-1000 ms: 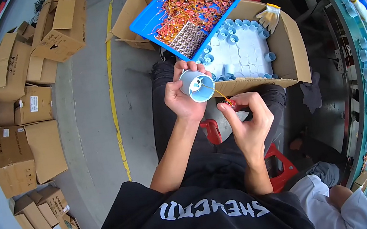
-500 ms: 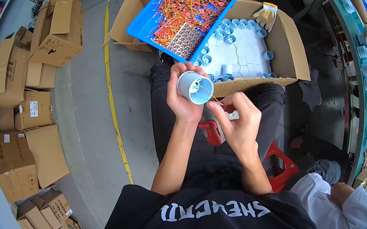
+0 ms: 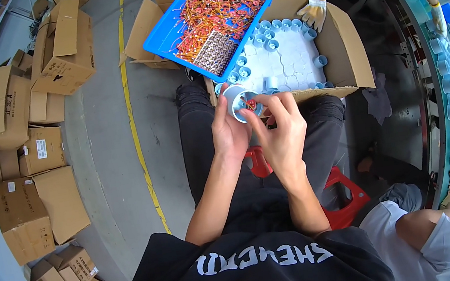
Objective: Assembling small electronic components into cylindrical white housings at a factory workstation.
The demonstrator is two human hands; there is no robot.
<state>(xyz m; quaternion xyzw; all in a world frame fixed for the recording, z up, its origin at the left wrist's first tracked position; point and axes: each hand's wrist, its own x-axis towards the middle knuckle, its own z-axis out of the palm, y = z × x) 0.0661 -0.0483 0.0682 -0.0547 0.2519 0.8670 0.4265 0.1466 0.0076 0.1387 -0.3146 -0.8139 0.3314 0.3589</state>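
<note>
My left hand (image 3: 229, 135) is wrapped round a light blue plastic cup (image 3: 233, 93), its open mouth tilted toward me and to the right. At that mouth my right hand (image 3: 283, 126) pinches a small red circuit board (image 3: 251, 104) with a wire. Its thumb and forefinger reach just into the cup, and the rest of the wire is hidden. Beyond my hands sits a blue plastic tray (image 3: 256, 16), heaped with red boards and orange-yellow wires (image 3: 217, 4). A grid-like panel of small round parts (image 3: 215, 52) lies in its near corner.
The tray rests over an open cardboard box (image 3: 347, 51) containing several light blue cups (image 3: 272, 45). A work glove (image 3: 313, 12) hangs on its far edge. Cardboard boxes (image 3: 23, 220) stand at left. More cups (image 3: 447, 86) line a green conveyor at right. A person in white (image 3: 399, 236) sits lower right.
My right hand has moved up to the cup's mouth, bringing the red board into it; before, only a wire stretched from hand to cup. The view has shifted slightly.
</note>
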